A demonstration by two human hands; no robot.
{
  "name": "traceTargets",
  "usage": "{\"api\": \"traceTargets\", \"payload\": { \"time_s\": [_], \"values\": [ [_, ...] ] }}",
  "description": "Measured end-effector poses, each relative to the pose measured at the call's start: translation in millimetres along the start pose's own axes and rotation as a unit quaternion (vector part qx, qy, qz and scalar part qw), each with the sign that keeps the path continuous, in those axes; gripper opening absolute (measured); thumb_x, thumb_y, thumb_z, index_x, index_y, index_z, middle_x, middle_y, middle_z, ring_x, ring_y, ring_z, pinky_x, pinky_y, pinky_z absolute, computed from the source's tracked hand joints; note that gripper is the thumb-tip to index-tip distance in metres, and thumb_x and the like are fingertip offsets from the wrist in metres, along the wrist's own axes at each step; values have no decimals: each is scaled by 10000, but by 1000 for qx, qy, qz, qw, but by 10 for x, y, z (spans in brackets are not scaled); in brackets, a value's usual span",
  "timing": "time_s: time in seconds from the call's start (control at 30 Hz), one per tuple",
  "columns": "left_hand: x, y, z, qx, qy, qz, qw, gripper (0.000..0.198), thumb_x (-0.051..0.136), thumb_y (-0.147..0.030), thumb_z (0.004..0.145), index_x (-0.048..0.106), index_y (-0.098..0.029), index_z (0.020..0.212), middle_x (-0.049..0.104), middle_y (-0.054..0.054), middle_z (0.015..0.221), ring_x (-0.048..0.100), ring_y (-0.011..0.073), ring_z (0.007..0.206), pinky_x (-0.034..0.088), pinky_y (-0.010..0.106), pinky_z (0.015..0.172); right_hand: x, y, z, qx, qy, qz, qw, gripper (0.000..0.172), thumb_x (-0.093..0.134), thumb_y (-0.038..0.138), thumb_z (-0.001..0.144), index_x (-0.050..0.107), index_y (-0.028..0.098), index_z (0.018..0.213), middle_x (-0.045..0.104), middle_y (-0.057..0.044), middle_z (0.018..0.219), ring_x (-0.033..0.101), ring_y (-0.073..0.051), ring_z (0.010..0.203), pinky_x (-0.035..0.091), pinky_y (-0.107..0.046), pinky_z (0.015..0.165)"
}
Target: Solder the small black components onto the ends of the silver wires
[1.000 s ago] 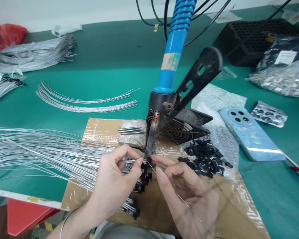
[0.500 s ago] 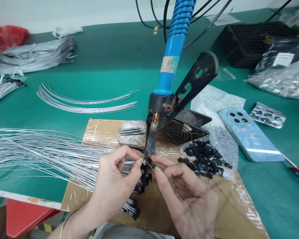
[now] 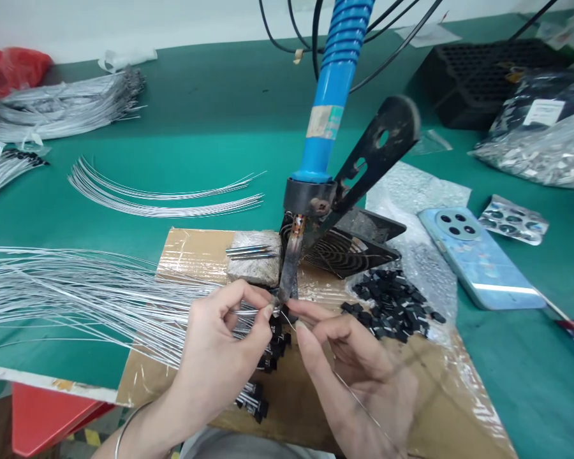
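My left hand (image 3: pixel 220 357) pinches a thin silver wire at its end, right under the tip of the soldering iron (image 3: pixel 332 108), which has a blue handle and stands fixed in a dark metal stand (image 3: pixel 363 166). My right hand (image 3: pixel 358 370) pinches a thin solder wire (image 3: pixel 358 401) and holds its end up to the same tip. Both hands meet just below the iron's tip (image 3: pixel 287 290). Under them lies a row of small black parts on wires (image 3: pixel 268 357), on a taped cardboard sheet (image 3: pixel 449 389).
A big fan of silver wires (image 3: pixel 76 293) spreads at left, with more bundles (image 3: pixel 62 108) behind. A heap of black parts (image 3: pixel 395 306) lies on bubble wrap. A blue phone (image 3: pixel 478 255), a black tray (image 3: pixel 483 76) and bags of parts (image 3: pixel 540 140) are at right.
Hardly anything differs. Both hands stay pinched at the iron's tip, with only a slight shift of the view.
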State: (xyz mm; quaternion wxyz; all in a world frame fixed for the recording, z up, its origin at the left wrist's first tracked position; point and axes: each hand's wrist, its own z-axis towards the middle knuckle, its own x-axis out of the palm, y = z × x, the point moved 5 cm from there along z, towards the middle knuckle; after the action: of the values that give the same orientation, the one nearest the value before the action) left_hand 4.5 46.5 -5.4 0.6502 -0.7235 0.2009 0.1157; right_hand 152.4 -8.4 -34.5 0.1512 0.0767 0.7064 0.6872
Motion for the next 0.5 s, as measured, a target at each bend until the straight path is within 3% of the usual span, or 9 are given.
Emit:
{"api": "traceTargets", "payload": {
  "time_s": [0.3,0.5],
  "values": [
    [19,-11,-6,12,-7,-6,1000,116,608,-151,828,650,-193,728,750,21,815,672,170,749,465,257,599,6,43,-11,-4,-5,-19,1000,183,688,246,881,609,233,717,786,-55,1083,751,-191,954,540,-296,874],
    [1,-26,-4,19,-17,-22,999,131,622,-130,808,652,-191,697,751,6,778,676,150,713,474,235,603,7,13,-18,-43,-21,-21,999,172,702,222,862,615,233,714,796,-42,1048,763,-191,923,558,-285,843]
  ]
}}
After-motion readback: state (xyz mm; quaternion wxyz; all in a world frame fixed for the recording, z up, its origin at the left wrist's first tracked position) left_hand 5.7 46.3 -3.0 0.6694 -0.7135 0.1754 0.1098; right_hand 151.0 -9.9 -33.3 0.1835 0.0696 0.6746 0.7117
